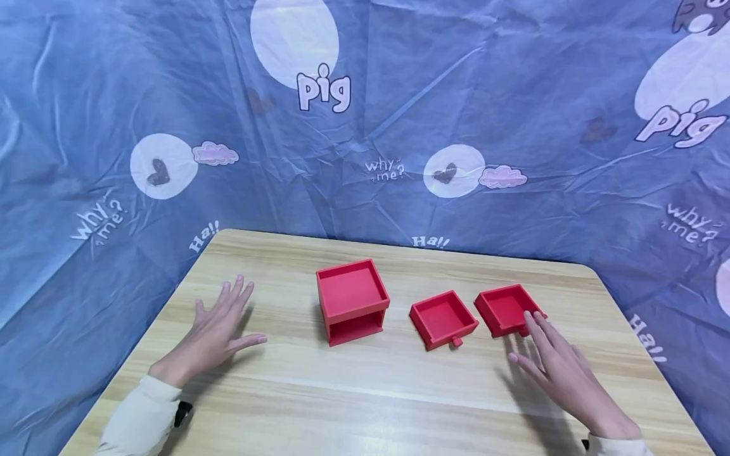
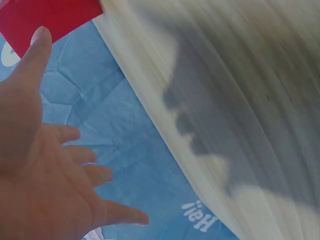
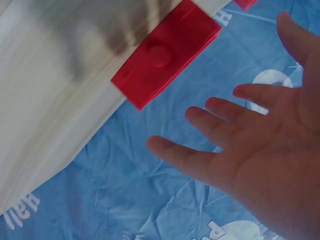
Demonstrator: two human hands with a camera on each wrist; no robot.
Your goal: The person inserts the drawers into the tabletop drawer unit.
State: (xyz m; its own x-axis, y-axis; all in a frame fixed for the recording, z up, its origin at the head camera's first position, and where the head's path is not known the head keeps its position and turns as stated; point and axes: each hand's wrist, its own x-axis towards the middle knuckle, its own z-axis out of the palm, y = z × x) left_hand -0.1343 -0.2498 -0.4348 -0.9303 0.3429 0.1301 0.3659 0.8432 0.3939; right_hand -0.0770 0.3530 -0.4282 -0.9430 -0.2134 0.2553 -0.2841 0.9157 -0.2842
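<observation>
A small red box-shaped cabinet [image 1: 352,292] stands on the table, with a shallow tray-like top and an open slot in its front. To its right lie two red drawers, a nearer-to-cabinet drawer [image 1: 443,318] and a far-right drawer [image 1: 504,309], each with a round knob. My left hand [image 1: 213,334] hovers over the table left of the cabinet, fingers spread, holding nothing. The right hand [image 1: 561,370] is held with extended fingers just in front of the far-right drawer, partly covering it in the head view. In the right wrist view a gap shows between fingertips and drawer [image 3: 165,55].
The light wood-grain table [image 1: 365,392] has rounded far corners. Behind it and at both sides hangs a blue printed cloth [image 1: 399,114], close to the table's back edge. Both hands cast shadows on the tabletop.
</observation>
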